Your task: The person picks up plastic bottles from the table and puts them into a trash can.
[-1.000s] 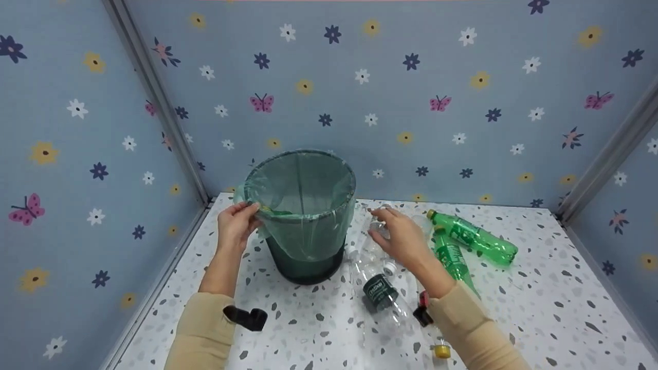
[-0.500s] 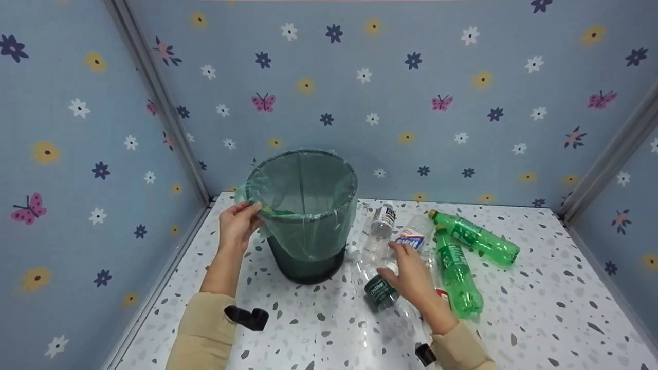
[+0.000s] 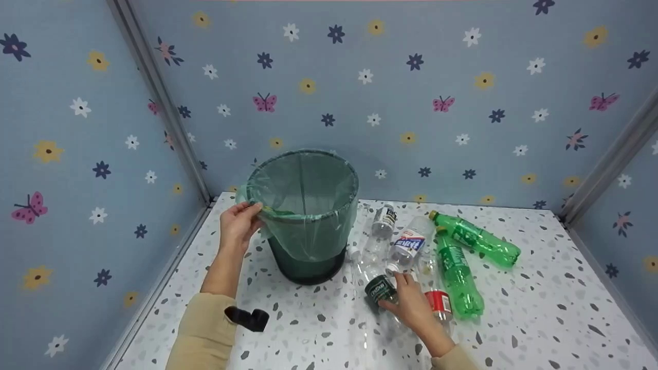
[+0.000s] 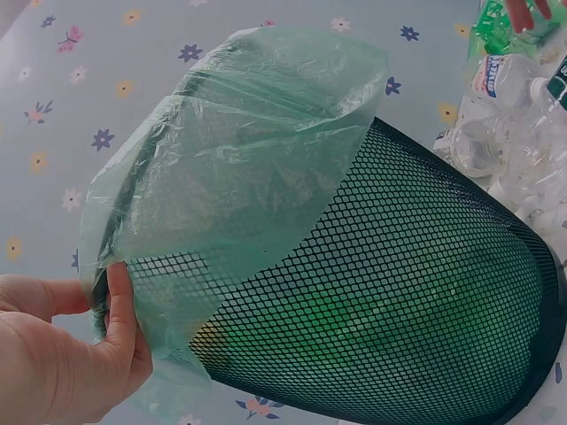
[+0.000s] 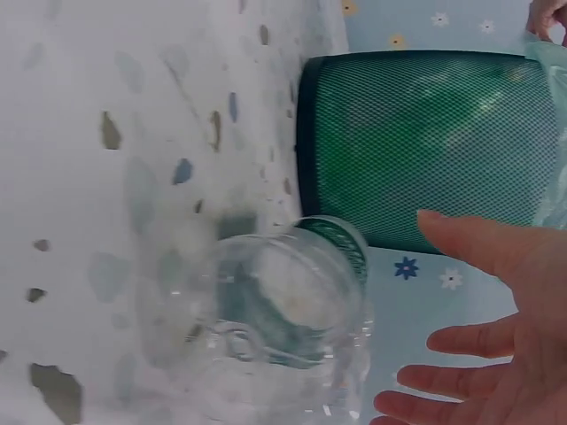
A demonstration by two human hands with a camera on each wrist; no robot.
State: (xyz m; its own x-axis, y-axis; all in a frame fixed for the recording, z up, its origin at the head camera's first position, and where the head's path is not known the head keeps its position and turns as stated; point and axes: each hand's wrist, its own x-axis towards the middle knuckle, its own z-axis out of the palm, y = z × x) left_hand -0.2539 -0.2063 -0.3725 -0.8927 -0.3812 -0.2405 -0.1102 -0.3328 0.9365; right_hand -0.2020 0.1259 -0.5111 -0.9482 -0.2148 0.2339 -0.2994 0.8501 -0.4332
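My left hand (image 3: 238,224) pinches the near-left rim of a dark green mesh trash bin (image 3: 307,271), where a translucent green bag (image 3: 311,241) folds over the edge. Green bottles inside show faintly through the mesh in the left wrist view. My right hand (image 3: 415,307), fingers spread, hovers beside a clear plastic bottle with a dark green label (image 3: 379,289); in the right wrist view, a gap lies between the fingers and that bottle (image 5: 275,301). Under and around this hand are a clear bottle with a red label (image 3: 438,301) and one with a blue-and-white label (image 3: 409,243).
Two green bottles (image 3: 461,282) lie at the right of the pile. A small clear bottle with a black-and-white label (image 3: 384,218) lies near the back. Flower-patterned walls (image 3: 390,92) enclose the speckled white table (image 3: 540,293) at the back and sides.
My right hand has drawn back toward me from the far bottles to the dark green-labelled bottle, uncovering the others. My left hand has stayed on the bin's rim.
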